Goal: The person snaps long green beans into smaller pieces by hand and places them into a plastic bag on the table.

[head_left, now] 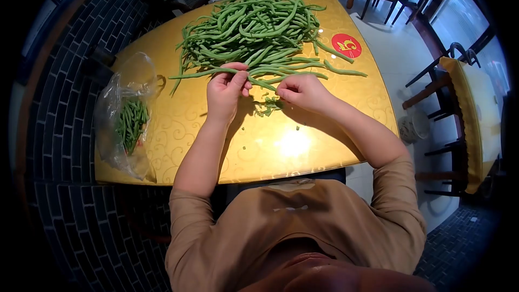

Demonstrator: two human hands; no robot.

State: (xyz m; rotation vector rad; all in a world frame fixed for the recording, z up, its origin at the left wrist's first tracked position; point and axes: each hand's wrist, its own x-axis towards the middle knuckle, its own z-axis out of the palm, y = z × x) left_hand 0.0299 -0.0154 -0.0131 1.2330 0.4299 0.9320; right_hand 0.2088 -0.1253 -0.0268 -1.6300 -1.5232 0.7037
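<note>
A large heap of long green beans (248, 30) covers the far half of the gold table (178, 140). In front of it, my left hand (227, 86) pinches a green bean (261, 83) between thumb and fingers. The bean's right end reaches the fingertips of my right hand (305, 92), which are pinched together at that tip. Below my hands lies a small pile of snapped bean ends (269, 106), with a few loose bits nearer to me. At the left, a clear plastic bag (111, 130) holds short bean pieces (131, 121).
A red round sticker (346, 45) marks the table's right side, with single beans beside it. A dark brick wall (62, 113) stands at the left. A bin (415, 125) and another table (481, 124) with chairs are to the right.
</note>
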